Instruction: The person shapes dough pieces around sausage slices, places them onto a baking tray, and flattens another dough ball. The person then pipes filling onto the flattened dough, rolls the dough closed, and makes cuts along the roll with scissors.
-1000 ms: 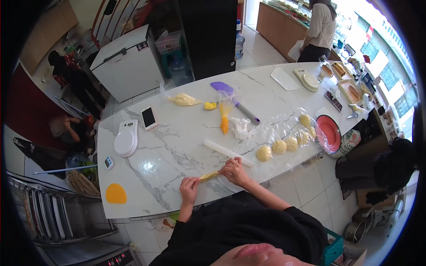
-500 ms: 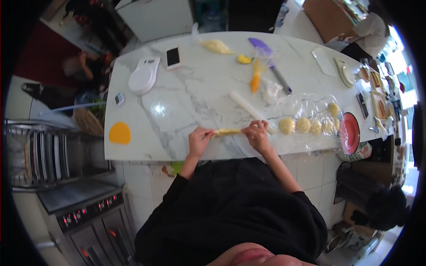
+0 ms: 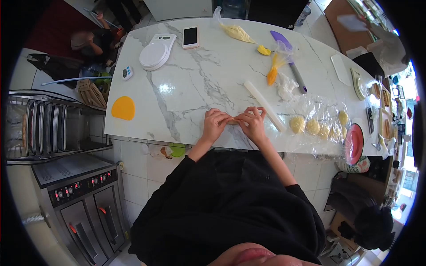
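The desk is white marble with grey veins. Both forearms cross its near edge, which lies close to the hands; its curved far edge is well away from them. Plain marble stretches ahead of the hands and off to the left. On the right, clear film spreads in wrinkles toward the near edge, with the red tray at its far end. The roller slants between the film and the right hand, narrowing the room on that side; it lies just beside those fingers, and whether they touch it I cannot tell. The scale is well apart, up toward the far left.

The right hand's grip is pinched, fingertips drawn together on the dough. The left hand matches it from the other side, its grip also closed on the dough, with little gap between the two sets of fingertips. The scraper lies well to the left. Pale yellow, rounded balls sit with the film.

The dough is midway between the hands, near the desk's near edge: a short, narrow, pale yellow-tan piece, its ends hidden by fingers.
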Tool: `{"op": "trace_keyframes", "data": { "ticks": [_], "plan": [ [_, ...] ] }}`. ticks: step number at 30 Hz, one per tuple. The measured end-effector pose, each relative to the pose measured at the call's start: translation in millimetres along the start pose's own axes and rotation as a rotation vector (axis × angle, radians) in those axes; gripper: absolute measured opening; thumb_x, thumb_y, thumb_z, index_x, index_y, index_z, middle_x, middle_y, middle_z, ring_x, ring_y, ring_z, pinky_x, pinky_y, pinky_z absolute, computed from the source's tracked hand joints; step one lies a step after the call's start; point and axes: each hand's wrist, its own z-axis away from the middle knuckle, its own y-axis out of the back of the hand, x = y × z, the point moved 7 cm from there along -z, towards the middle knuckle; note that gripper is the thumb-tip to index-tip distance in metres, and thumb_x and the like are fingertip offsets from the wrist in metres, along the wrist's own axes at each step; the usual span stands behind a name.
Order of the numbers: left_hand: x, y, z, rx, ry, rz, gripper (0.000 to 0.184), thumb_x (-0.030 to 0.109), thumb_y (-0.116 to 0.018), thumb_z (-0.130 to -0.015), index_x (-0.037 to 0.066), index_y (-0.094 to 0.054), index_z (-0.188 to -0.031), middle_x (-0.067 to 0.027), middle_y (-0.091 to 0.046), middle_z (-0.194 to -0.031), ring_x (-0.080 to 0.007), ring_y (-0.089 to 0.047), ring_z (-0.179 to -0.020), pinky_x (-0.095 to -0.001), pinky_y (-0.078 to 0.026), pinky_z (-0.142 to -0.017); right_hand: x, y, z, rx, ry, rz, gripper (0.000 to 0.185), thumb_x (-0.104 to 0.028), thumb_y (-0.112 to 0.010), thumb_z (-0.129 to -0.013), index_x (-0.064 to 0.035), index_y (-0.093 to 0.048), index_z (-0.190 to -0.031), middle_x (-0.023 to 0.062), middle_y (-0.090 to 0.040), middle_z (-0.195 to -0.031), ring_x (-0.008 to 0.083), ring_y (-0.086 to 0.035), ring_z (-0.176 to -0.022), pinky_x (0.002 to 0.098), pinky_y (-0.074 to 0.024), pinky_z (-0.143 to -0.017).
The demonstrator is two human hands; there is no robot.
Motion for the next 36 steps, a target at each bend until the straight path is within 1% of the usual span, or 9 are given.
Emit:
{"op": "trace_keyframes", "data": {
  "ticks": [6, 9, 12, 18, 21, 24, 30, 33, 36],
  "plan": [
    [-12.0, 13.4, 7.9, 0.085, 0.204, 0.197, 0.011, 0.006, -0.071, -0.066, 0.006, -0.069, -0.077, -0.0052, -0.066, -0.076, -0.0221, -0.059, -0.076, -0.0296, -0.047, -0.066, -4.3, 10.9, -0.8, 0.051, -0.054, -0.020, 0.012, -0.018, -0.069, -0.069, -0.0147, -0.069, -0.081, -0.0048, -0.064, -0.079, 0.0161, -0.051, -0.094, 0.0445, -0.0227, -0.092],
    [-19.9, 11.1, 10.9, -0.022, 0.130, 0.118, 0.011, 0.004, -0.070, -0.067, 0.005, -0.068, -0.077, -0.0062, -0.065, -0.074, -0.0219, -0.059, -0.072, -0.0294, -0.047, -0.063, -13.7, 16.1, -9.5, 0.080, -0.102, -0.047, 0.010, -0.016, -0.070, -0.070, -0.0126, -0.068, -0.080, -0.0036, -0.064, -0.081, 0.0171, -0.050, -0.094, 0.0423, -0.0213, -0.093],
    [-24.2, 4.4, 13.3, 0.003, 0.179, 0.147, 0.010, 0.003, -0.070, -0.067, 0.004, -0.068, -0.076, -0.0067, -0.065, -0.074, -0.0214, -0.059, -0.070, -0.0299, -0.047, -0.061, -16.0, -0.7, -14.0, -0.006, -0.001, -0.067, 0.009, -0.018, -0.068, -0.070, -0.0142, -0.068, -0.079, -0.0044, -0.064, -0.080, 0.0170, -0.051, -0.095, 0.0463, -0.0218, -0.093],
    [-17.5, 9.8, 17.2, 0.085, 0.141, 0.120, 0.008, 0.003, -0.070, -0.067, 0.003, -0.067, -0.075, -0.0058, -0.065, -0.074, -0.0221, -0.059, -0.068, -0.0304, -0.047, -0.060, -20.4, 4.7, -18.9, 0.087, -0.019, -0.062, 0.004, -0.018, -0.068, -0.071, -0.0141, -0.067, -0.072, -0.0047, -0.062, -0.074, 0.0169, -0.051, -0.093, 0.0475, -0.0211, -0.093],
    [-12.4, 10.4, 15.9, 0.085, 0.116, 0.111, 0.011, 0.003, -0.070, -0.068, 0.003, -0.068, -0.078, -0.0069, -0.066, -0.075, -0.0214, -0.060, -0.070, -0.0298, -0.047, -0.062, -19.3, -10.8, -17.6, -0.024, -0.024, -0.075, 0.004, -0.017, -0.066, -0.073, -0.0141, -0.065, -0.075, -0.0041, -0.062, -0.078, 0.0173, -0.051, -0.095, 0.0480, -0.0204, -0.094],
    [-9.1, 17.5, 17.0, 0.071, 0.267, 0.285, 0.013, 0.003, -0.070, -0.070, 0.003, -0.068, -0.083, -0.0085, -0.066, -0.076, -0.0195, -0.061, -0.068, -0.0285, -0.048, -0.061, -13.7, -13.8, -18.6, -0.039, -0.026, -0.054, 0.006, -0.019, -0.066, -0.074, -0.0143, -0.065, -0.078, -0.0037, -0.062, -0.080, 0.0177, -0.050, -0.097, 0.0486, -0.0203, -0.094],
    [-32.8, 2.8, 30.7, 0.019, 0.408, 0.269, 0.016, 0.002, -0.068, -0.073, 0.003, -0.068, -0.089, -0.0104, -0.065, -0.082, -0.0172, -0.062, -0.066, -0.0270, -0.050, -0.061, -29.4, -9.5, -23.8, 0.002, 0.002, -0.043, 0.007, -0.017, -0.067, -0.072, -0.0143, -0.067, -0.078, -0.0038, -0.060, -0.082, 0.0180, -0.050, -0.098, 0.0486, -0.0210, -0.094],
    [-29.6, 3.0, 29.7, 0.000, 0.395, 0.226, 0.017, -0.001, -0.066, -0.074, 0.003, -0.068, -0.090, -0.0108, -0.065, -0.082, -0.0176, -0.063, -0.067, -0.0265, -0.050, -0.063, -23.7, -15.1, -21.7, -0.036, -0.002, -0.002, 0.011, -0.018, -0.068, -0.071, -0.0145, -0.066, -0.081, -0.0035, -0.060, -0.085, 0.0184, -0.049, -0.100, 0.0485, -0.0210, -0.094],
    [-11.4, 17.6, 18.6, 0.131, 0.194, 0.235, 0.015, -0.002, -0.064, -0.074, 0.002, -0.067, -0.088, -0.0104, -0.066, -0.078, -0.0172, -0.063, -0.066, -0.0261, -0.049, -0.062, -18.9, -13.5, -19.2, 0.019, -0.027, -0.018, 0.014, -0.021, -0.070, -0.069, -0.0146, -0.066, -0.082, -0.0033, -0.060, -0.086, 0.0184, -0.049, -0.100, 0.0485, -0.0212, -0.094]
  ]
}}
